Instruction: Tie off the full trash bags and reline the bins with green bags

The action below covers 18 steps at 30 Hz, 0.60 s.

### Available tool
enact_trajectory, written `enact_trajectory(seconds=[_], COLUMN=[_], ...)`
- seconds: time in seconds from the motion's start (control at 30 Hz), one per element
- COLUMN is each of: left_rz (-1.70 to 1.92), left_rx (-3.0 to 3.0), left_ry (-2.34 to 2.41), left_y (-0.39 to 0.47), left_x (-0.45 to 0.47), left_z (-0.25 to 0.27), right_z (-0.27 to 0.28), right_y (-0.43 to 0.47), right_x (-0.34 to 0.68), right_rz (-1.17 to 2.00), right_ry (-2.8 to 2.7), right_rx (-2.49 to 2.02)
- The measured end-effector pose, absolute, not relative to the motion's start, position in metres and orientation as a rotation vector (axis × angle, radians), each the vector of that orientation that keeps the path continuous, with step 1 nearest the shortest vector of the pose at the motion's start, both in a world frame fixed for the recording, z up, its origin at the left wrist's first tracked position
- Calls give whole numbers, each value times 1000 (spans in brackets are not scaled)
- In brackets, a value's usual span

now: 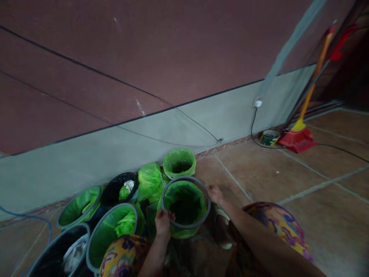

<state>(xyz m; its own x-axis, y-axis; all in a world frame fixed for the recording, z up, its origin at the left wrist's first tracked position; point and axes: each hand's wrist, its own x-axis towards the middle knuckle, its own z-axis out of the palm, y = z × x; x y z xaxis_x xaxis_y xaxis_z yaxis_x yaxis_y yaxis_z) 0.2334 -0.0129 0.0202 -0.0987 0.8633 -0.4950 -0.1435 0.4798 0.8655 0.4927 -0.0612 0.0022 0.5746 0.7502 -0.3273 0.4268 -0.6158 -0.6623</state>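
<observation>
Fingers of the left hand closed on the near-left edge of a grey rim ring. Right hand at the ring's right edge, slightly farther off, fingers curled against or just beside it; cannot tell whether they grip. Ring lies between the two hands, roughly level at the mouth of a waste bin with a green liner. Being round, the ring has no long axis; bin mouth faces up. Left hand in surer contact, neither clearly nearer. Cannot tell whether the ring is fully seated; liner shows inside it and below its near edge.

Just behind, a second green-lined bin by the wall; to its left, a bulging green bag. More lined bins clustered leftward, one black-lined with white and green waste inside. Patterned cloth over the person's knees, a sandal between.

Brown tiled floor. Wall maroon above, grey below. Far right: white plug, small tin, broom leaning upright.
</observation>
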Motion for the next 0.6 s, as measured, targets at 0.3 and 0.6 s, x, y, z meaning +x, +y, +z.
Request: enact_trajectory(seconds=[0.3, 0.6], left_rz=[974, 954], left_rx=[828, 812], left_ry=[1476, 1509], left_y=[-4, 0], left_x=[230, 219], left_z=[16, 11], right_z=[-14, -13], right_y=[-58, -55], right_x=[483, 475], right_rz=[857, 843], right_ry=[-1213, -1306], right_rx=[-2435, -2457])
